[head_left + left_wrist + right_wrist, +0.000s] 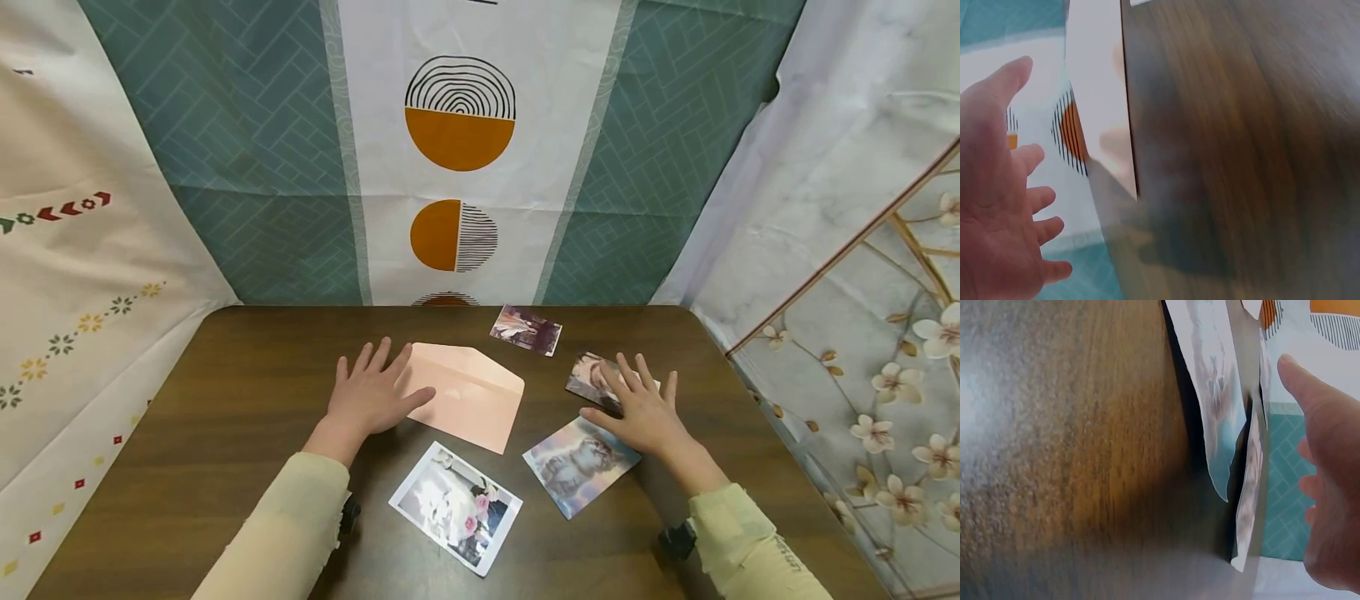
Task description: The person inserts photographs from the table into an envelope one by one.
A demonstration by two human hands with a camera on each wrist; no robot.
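Note:
My left hand (369, 398) hovers with spread fingers beside the left end of a pink envelope (467, 398), whose flap is raised at the far side. In the left wrist view the palm shows bare, apart from the envelope (1107, 94). My right hand (643, 408), fingers also spread, hangs over a portrait photo (587, 379) and partly covers it. Just left of that hand lies a bluish picture card (577, 467). A white-bordered photo (457, 508) with pink roses rests in front of the envelope. Neither hand holds anything.
A small dark photo (527, 330) lies near the back edge of the brown wooden table (247, 408). Behind the table hangs a green and white patterned cloth (262, 150). Light printed cloths flank the left and right sides.

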